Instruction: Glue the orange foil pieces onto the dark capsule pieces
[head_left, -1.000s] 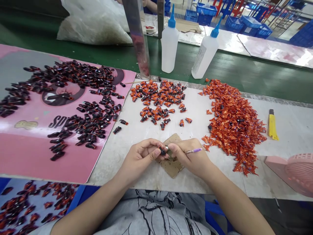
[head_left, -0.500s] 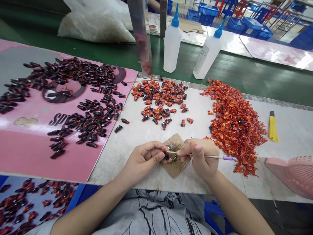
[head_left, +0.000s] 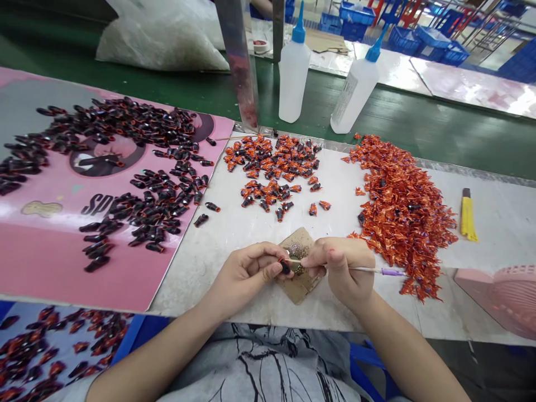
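Left hand (head_left: 247,273) grip clamped on black piece (head_left: 285,267); right hand (head_left: 339,268) grip clamped on purple-ended stick (head_left: 368,269), tip at piece. Both above cardboard scrap (head_left: 299,293); orange-black pieces (head_left: 272,173) at 12 o'clock, orange foil heap (head_left: 402,218) at 2 o'clock.

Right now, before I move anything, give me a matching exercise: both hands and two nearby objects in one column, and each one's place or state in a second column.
1. left hand
2. right hand
3. yellow utility knife
4. upright white squeeze bottle

A. lying on the white tabletop, right of the orange foil heap
B. holding a thin stick with a purple end
C. standing on the green surface
D. pinching a small black piece

Pairs: 1-D, 2-B, 3-A, 4-C.
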`<state>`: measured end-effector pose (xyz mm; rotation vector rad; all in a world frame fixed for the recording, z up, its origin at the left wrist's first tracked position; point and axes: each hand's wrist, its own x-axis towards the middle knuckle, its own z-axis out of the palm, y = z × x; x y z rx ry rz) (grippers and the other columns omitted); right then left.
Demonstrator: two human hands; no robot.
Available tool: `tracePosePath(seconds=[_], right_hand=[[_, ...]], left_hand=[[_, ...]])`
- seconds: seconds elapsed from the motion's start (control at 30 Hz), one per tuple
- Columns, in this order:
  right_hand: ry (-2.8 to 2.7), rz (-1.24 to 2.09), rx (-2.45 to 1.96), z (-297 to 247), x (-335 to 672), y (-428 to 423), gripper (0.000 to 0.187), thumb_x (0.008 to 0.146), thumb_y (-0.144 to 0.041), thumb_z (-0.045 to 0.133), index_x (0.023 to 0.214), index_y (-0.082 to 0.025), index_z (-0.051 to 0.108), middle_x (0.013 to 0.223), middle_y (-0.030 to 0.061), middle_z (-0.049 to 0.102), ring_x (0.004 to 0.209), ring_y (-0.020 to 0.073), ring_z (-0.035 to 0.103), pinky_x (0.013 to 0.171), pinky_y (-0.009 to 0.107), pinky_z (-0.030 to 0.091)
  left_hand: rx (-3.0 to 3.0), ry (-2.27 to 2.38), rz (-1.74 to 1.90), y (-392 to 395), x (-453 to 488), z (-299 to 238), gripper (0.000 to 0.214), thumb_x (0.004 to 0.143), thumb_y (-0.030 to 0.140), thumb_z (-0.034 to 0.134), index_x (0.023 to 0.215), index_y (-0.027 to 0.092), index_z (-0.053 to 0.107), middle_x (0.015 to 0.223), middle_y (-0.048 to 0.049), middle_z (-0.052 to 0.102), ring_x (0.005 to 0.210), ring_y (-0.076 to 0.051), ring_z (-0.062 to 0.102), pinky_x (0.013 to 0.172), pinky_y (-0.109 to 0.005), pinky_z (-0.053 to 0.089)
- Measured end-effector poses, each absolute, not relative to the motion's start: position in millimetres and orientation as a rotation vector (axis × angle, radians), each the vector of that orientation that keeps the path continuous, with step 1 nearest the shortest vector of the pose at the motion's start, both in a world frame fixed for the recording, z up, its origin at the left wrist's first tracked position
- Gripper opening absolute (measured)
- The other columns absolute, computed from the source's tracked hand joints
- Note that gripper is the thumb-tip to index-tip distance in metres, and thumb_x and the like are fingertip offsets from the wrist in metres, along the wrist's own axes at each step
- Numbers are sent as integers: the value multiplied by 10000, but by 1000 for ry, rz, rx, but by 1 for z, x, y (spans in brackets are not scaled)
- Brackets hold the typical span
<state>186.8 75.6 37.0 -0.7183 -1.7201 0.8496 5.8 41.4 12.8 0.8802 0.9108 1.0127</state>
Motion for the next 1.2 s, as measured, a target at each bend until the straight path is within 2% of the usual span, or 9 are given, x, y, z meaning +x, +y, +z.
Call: tracePosePath(seconds=[0.27, 0.37, 0.5, 0.57, 0.77, 1.2], right_hand=[[-2216, 656, -817, 36, 187, 85, 657, 1054, -418, 298, 566, -149, 645, 457, 13, 602, 398, 74, 510, 427, 197, 350], [-2192, 822, -865, 33, 184, 86, 696, 1041, -485, 289, 553, -146, 651, 440, 16, 601, 379, 71, 505, 411, 187, 346], [-1856, 1227, -981, 35, 186, 83, 701, 978, -608, 363, 535, -151, 657, 366, -10, 531, 310, 64, 457, 352, 169, 351], [-1692, 1279, -978, 36, 188, 81, 691, 960, -624, 394, 541, -152, 673, 371, -4, 538, 307, 71, 463, 336, 176, 355], [-1639, 1100, -856, 37, 187, 77, 608, 989, -533, 430, 607, -160, 720, 428, 11, 586, 363, 89, 515, 381, 198, 409], [-1721, 1032, -765, 40, 184, 78, 591, 1015, -460, 417, 602, -146, 701, 440, 16, 590, 368, 78, 508, 381, 181, 401]], left_hand=[[891, 945, 1072, 42, 5, 12, 236, 755, 373, 818, 840, 165, 748, 751, -40, 744, 683, -149, 700, 662, -211, 577], [889, 965, 1078, 42, 4, 12, 230, 752, 369, 822, 846, 172, 749, 764, -34, 747, 689, -139, 696, 656, -193, 569], [939, 992, 1085, 40, 4, 11, 182, 773, 334, 804, 839, 175, 745, 800, -40, 747, 711, -136, 693, 655, -180, 555], [971, 990, 1086, 39, 5, 10, 144, 783, 295, 792, 841, 172, 745, 811, -44, 742, 726, -139, 690, 659, -178, 546], [988, 950, 1050, 38, 5, 9, 84, 790, 226, 763, 843, 168, 734, 801, -39, 722, 729, -145, 682, 673, -193, 538], [1031, 947, 993, 39, 6, 11, 68, 809, 222, 720, 843, 164, 714, 793, -42, 711, 732, -153, 666, 671, -206, 527]])
